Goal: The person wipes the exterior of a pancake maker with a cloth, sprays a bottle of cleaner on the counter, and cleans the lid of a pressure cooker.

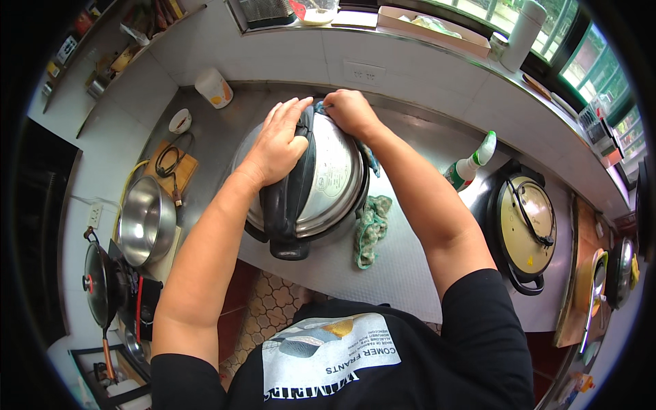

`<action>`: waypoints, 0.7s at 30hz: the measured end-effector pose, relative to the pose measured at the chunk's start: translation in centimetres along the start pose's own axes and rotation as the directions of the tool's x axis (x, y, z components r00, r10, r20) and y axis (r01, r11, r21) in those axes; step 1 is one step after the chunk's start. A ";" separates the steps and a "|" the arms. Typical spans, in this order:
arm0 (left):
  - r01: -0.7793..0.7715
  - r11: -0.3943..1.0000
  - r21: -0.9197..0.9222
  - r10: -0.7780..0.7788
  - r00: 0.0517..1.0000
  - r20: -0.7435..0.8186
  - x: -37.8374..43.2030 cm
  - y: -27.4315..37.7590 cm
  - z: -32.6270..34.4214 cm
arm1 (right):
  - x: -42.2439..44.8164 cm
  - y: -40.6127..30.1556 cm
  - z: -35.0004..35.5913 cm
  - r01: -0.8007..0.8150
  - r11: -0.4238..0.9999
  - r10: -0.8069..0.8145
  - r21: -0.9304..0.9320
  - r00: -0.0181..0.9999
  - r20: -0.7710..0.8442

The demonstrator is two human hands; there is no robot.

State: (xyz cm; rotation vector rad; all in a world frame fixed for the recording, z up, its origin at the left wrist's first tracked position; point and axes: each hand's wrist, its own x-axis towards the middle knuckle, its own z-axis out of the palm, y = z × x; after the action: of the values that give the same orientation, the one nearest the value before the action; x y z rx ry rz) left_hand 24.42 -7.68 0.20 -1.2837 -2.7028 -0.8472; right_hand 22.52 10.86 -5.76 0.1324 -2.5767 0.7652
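A pressure cooker [328, 169] with a domed metal lid and a black lid handle stands on the metal counter before me. My left hand [279, 138] lies over the lid handle, its thumb bent against it and its fingers pointing to the far rim. At the far side of the lid my right hand [351, 113] pinches a blue patterned cloth [320, 107]; more blue cloth shows below that wrist. A crumpled green and grey cloth [372, 230] lies on the counter to the right of the cooker.
Right of my right arm are a spray bottle [469, 164] and a round electric griddle [528, 220]. On the left are a steel bowl [147, 220], a wooden board [187, 171] with a coiled cable, a small bowl [180, 121] and a white canister [213, 88]. A wall closes off the back.
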 end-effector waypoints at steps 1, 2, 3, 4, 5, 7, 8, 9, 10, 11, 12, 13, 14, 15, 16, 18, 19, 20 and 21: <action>0.010 1.000 -0.020 -0.010 1.000 0.008 -0.1 -0.1 -0.2 | 0.1 0.1 -0.6 -0.069 0.990 0.069 0.124 0.998 0.006; 0.023 1.000 -0.014 -0.024 1.000 -0.017 -0.2 0.0 -0.1 | -0.1 0.2 -1.2 -0.105 0.974 0.109 0.198 0.994 -0.007; 0.035 0.999 -0.024 -0.036 0.999 -0.022 -0.4 0.1 -0.3 | -0.3 0.0 -1.8 -0.138 0.953 0.146 0.271 0.989 -0.010; 0.042 0.998 -0.038 -0.043 0.999 -0.022 -0.4 0.2 -0.3 | -0.4 -0.3 -2.5 -0.179 0.941 0.179 0.287 0.983 0.025; 0.049 0.998 -0.051 -0.050 0.999 -0.022 -0.4 0.1 -0.3 | -0.3 -0.6 -2.9 -0.150 0.942 0.134 0.299 0.988 0.075; 0.003 0.999 -0.049 -0.005 0.999 -0.044 -0.2 -0.2 -0.2 | -0.4 -0.9 -3.4 -0.101 0.941 0.048 0.324 0.985 0.168; 0.001 0.999 -0.052 -0.004 0.999 -0.047 -0.2 -0.2 -0.2 | -0.3 -0.9 -3.0 -0.098 0.941 0.024 0.325 0.974 0.224; 0.002 0.998 -0.058 -0.004 0.999 -0.047 -0.2 -0.1 -0.2 | -0.4 -1.1 -2.7 -0.022 0.961 -0.033 0.276 0.981 0.193; 0.000 0.998 -0.060 -0.002 0.999 -0.046 -0.2 0.0 -0.1 | -0.6 -1.2 -2.4 0.011 0.975 -0.048 0.224 0.986 0.161; -0.003 0.998 -0.062 0.000 0.999 -0.044 -0.1 0.2 -0.1 | -0.7 -1.2 -2.3 0.042 0.985 -0.065 0.170 0.989 0.130; 0.001 0.998 -0.061 -0.003 0.999 -0.043 -0.2 0.3 -0.2 | -0.9 -1.6 -2.3 0.094 0.983 -0.110 0.158 0.989 0.095; -0.002 0.998 -0.065 -0.001 0.999 -0.044 -0.1 0.4 -0.2 | -1.2 -2.0 -2.2 0.145 0.979 -0.154 0.143 0.986 0.060; -0.005 0.997 -0.071 0.002 0.999 -0.044 0.0 0.5 -0.2 | -1.6 -2.3 -2.2 0.193 0.973 -0.197 0.126 0.980 0.025; -0.008 0.997 -0.079 0.004 0.999 -0.047 -0.1 0.4 -0.2 | -2.0 -2.6 -2.2 0.257 0.961 -0.261 0.097 0.965 0.031; -0.034 0.998 -0.054 0.031 0.998 -0.055 -0.1 0.0 -0.1 | -2.6 -2.9 -2.2 0.320 0.945 -0.323 0.068 0.946 0.039; -0.019 0.998 -0.057 0.017 0.999 -0.046 -0.3 -0.1 0.0 | -4.0 -4.1 -2.9 0.409 0.913 -0.406 0.006 0.906 0.120; -0.015 0.998 -0.055 0.013 0.999 -0.042 -0.3 -0.1 -0.1 | -4.7 -4.4 -3.0 0.421 0.906 -0.423 0.040 0.898 0.119; -0.029 0.998 -0.052 0.026 0.998 -0.053 -0.3 -0.5 -0.1 | -5.2 -4.5 -3.1 0.433 0.898 -0.439 0.075 0.891 0.118; -0.037 0.998 -0.051 0.034 0.998 -0.054 -0.2 -0.6 0.0 | -5.8 -4.7 -3.4 0.442 0.891 -0.452 0.104 0.885 0.114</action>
State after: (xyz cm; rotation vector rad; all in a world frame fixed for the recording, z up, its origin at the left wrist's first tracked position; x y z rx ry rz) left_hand 24.15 -8.14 -0.13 -1.2954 -2.6265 -0.9395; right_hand 30.08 8.58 -3.47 0.7997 -2.4919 0.6912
